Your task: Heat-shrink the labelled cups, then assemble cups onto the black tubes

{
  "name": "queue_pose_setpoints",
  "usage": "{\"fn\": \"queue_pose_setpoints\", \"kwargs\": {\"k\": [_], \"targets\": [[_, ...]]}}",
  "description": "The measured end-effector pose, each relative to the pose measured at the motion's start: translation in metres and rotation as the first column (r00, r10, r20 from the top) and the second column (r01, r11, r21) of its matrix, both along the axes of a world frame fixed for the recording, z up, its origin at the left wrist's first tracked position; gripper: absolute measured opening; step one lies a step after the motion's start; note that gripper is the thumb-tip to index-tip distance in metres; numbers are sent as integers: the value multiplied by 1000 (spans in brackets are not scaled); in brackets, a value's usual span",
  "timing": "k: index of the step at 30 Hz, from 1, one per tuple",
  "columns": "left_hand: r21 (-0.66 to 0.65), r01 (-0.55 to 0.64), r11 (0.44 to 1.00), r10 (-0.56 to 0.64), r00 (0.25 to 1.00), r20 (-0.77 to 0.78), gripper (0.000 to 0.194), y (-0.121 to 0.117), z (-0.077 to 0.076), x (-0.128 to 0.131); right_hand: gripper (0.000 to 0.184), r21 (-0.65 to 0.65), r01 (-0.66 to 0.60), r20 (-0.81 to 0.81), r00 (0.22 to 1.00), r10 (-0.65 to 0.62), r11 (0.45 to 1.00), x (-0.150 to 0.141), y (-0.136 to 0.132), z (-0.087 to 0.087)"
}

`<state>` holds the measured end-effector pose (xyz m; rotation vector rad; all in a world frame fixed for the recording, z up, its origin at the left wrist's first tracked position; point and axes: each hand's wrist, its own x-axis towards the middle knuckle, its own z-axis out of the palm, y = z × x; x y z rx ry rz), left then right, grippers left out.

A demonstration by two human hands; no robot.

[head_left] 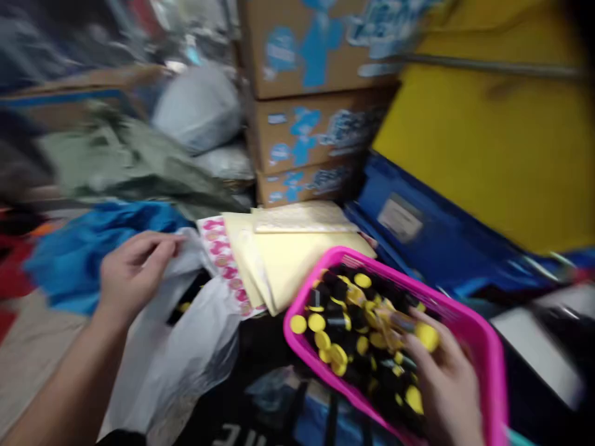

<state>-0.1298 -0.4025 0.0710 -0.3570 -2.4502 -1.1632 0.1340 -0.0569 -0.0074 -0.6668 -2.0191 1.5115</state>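
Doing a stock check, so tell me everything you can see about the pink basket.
It is a shallow, rectangular, bright pink plastic basket with a raised rim, seen at a slant. It is filled with many small black pieces and round yellow caps, too blurred to identify exactly. The right hand reaches in among them. The basket's far corner overlaps pale yellow envelopes, and the rest sits on a dark surface.

My left hand (134, 272) and right hand (446, 384) bare, left forearm (69, 390) bare too; dark cloth (121, 438) at bottom edge, maybe my clothing, can't tell.
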Motion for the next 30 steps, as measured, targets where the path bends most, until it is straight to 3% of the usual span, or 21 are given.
{"fn": "queue_pose_setpoints", "kwargs": {"k": [1,2,3,4,5,7,9,10,12,14,16,18,20,23,25,30], "targets": [[-40,201,979,-201,980,-2,18,31,0,7,38,-28,28,-3,1000,-28,999,2,-3,-3],[-27,413,910,-410,909,67,16,64,-2,17,41,-64,28,-28,999,-30,998,1,-6,-4],[53,595,802,-594,782,190,16,97,-7,29,43,-101,3,-70,997,-10,995,-1,-8,-5],[186,703,686,-722,627,294,19,129,-13,44,40,-107,-24,-120,993,12,994,-4,-9,-5],[328,747,579,-809,474,349,29,158,-21,60,38,-80,-44,-157,987,32,996,-6,-8,-4],[601,690,404,-885,129,447,46,206,-35,89,35,24,-32,-209,977,36,999,-7,-6,-2],[746,563,356,-867,-100,489,40,238,-46,108,36,88,10,-217,976,9,996,-1,-1,0],[784,506,359,-853,-162,496,35,248,-50,114,38,60,10,-233,972,4,998,2,1,0],[818,436,375,-844,-204,496,31,261,-53,118,41,-134,-56,-288,957,15,989,10,4,-2],[819,433,377,-842,-208,498,31,269,-53,120,43,-378,-141,-348,937,1,915,15,5,-6],[810,456,370,-834,-221,506,31,274,-51,123,41,-519,-140,-345,937,-57,844,16,4,-11],[806,453,381,-832,-212,513,29,279,-50,127,39,-526,-94,-335,936,-104,846,16,3,-15],[811,425,401,-827,-212,520,27,281,-50,130,42,-428,-36,-350,928,-129,903,18,3,-17],[838,372,399,-786,-331,521,33,280,-52,127,41,-288,69,-342,924,-169,955,21,7,-17],[841,355,408,-751,-394,530,36,278,-56,123,35,-298,93,-336,921,-196,950,23,10,-17],[763,403,504,-724,-283,628,24,277,-65,118,44,-442,1,-385,903,-191,897,21,11,-20]]}}
